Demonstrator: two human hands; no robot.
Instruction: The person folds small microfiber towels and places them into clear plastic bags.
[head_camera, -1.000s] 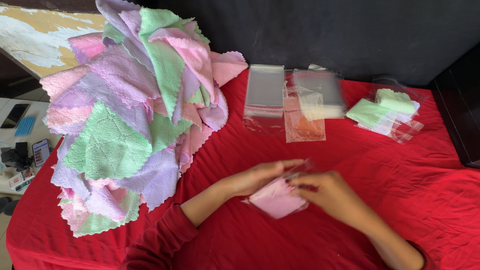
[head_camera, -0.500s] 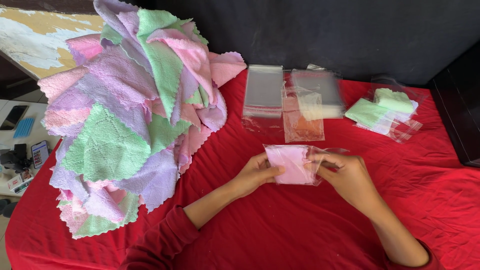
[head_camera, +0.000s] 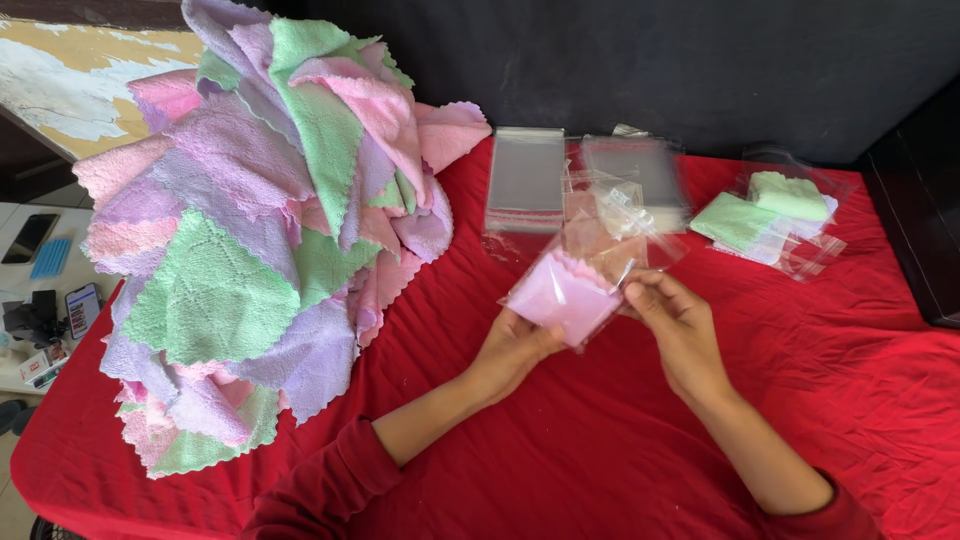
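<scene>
A folded pink cloth (head_camera: 563, 295) sits inside a clear plastic bag (head_camera: 606, 262) lifted above the red tablecloth (head_camera: 620, 440). My left hand (head_camera: 515, 345) supports the bagged cloth from below at its left corner. My right hand (head_camera: 680, 330) grips the bag's right edge with thumb and fingers. The bag's open end points up and away from me.
A big heap of pink, purple and green cloths (head_camera: 260, 230) fills the left side. A stack of empty clear bags (head_camera: 527, 178) and more bags (head_camera: 640, 175) lie at the back. Packed green cloths (head_camera: 770, 215) rest at the back right. Phones lie on a side table (head_camera: 45, 270).
Both hands have raised the pink cloth from the table surface; it now sits inside the clear bag, held higher and tilted.
</scene>
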